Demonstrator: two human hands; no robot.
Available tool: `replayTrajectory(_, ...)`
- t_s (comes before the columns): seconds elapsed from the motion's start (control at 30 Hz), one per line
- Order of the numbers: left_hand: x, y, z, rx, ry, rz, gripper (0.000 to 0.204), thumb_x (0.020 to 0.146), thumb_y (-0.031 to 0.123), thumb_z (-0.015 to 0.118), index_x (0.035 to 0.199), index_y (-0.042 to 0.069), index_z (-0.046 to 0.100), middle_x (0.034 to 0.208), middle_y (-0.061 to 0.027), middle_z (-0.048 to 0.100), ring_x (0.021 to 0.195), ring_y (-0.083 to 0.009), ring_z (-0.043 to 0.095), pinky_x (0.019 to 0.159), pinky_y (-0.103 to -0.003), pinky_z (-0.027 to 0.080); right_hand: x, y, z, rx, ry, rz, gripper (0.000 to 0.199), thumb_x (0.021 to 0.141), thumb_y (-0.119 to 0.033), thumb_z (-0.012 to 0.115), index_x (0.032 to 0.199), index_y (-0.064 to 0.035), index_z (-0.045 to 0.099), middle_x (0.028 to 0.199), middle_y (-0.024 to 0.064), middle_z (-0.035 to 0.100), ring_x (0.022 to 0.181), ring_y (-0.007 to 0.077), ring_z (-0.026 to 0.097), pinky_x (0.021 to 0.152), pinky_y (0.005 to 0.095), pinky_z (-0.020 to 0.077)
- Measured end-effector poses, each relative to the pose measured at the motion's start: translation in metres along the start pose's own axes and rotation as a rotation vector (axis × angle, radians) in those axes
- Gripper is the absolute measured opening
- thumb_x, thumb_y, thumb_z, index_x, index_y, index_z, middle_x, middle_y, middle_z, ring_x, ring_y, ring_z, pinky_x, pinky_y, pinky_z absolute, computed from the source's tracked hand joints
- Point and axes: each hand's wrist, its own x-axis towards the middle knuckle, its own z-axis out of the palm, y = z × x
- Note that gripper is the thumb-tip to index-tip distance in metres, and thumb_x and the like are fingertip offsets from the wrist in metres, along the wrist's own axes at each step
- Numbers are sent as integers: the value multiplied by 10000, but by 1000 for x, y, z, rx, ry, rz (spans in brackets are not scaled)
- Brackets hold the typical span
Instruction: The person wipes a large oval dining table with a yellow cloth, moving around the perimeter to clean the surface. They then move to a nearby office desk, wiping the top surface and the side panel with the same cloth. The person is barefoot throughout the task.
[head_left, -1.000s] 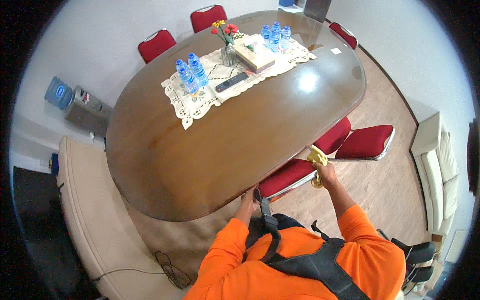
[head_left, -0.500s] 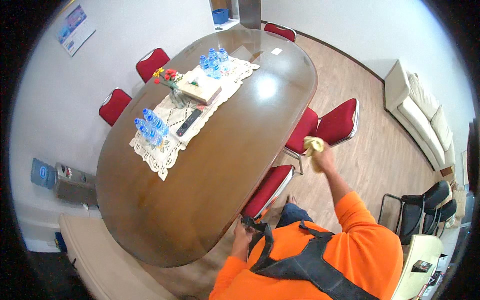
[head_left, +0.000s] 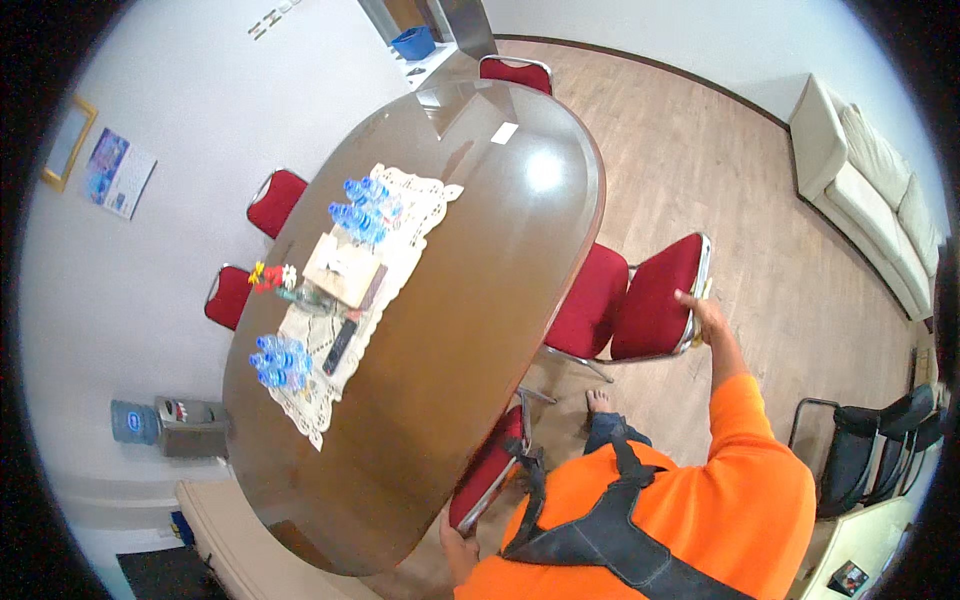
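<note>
A red padded chair [head_left: 655, 300] with a chrome frame stands at the table's right side. My right hand [head_left: 708, 318] is closed over the outer edge of its backrest, the thumb on the red front and the other fingers mostly hidden behind. Bits of a yellow cloth [head_left: 697, 338] show between that hand and the frame. Closer to me, a second red chair [head_left: 490, 468] is tucked against the table edge. My left hand [head_left: 460, 550] grips the near end of its backrest, its fingers partly hidden.
The oval brown table [head_left: 440, 400] carries a lace runner [head_left: 405, 255], water bottles [head_left: 282, 362], a tissue box [head_left: 343, 270], flowers [head_left: 272, 276] and a remote [head_left: 340, 347]. A cream sofa [head_left: 865, 190] and black chairs [head_left: 850, 460] stand to the right. A water dispenser [head_left: 190, 430] is at left.
My right hand has come from mid-air with the yellow cloth down onto the farther chair's backrest. The left hand has shifted along the nearer chair. The view has turned.
</note>
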Motion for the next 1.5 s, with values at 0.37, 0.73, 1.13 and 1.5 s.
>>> replayTrajectory(0.37, 14, -6, 10, 233, 405, -120, 437, 947, 344, 520, 1196, -13, 547, 1098, -175, 628, 997, -289, 621, 810, -420, 539, -19, 19, 16, 107, -75, 117, 345, 686, -78, 684, 986, 71, 605, 868, 123, 625, 753, 242, 591, 677, 403, 493)
replayTrajectory(0.73, 20, 2, 11, 525, 406, -212, 548, 923, 402, 559, 1251, -33, 497, 1164, -193, 577, 1057, -329, 575, 815, -482, 515, -9, 1, 10, 187, -79, 82, 305, 694, -43, 644, 975, 67, 596, 900, 129, 632, 797, 241, 614, 761, 407, 496)
replayTrajectory(1.13, 18, 6, 11, 597, 384, -332, 682, 897, 464, 601, 1312, -54, 443, 1236, -212, 521, 1121, -374, 524, 820, -549, 488, -49, 24, 18, -6, -252, 36, 705, 659, 5, 585, 1343, -18, 414, 1211, 110, 574, 1021, 267, 586, 908, 399, 483)
replayTrajectory(1.5, 20, -9, -4, 758, 266, -208, 693, 887, 446, 638, 1297, -75, 434, 1252, -187, 476, 1079, -342, 519, 726, -500, 530, -41, 51, 1, 164, -337, 19, 640, 685, 23, 586, 1306, 11, 432, 1123, 128, 623, 941, 272, 635, 844, 395, 531)
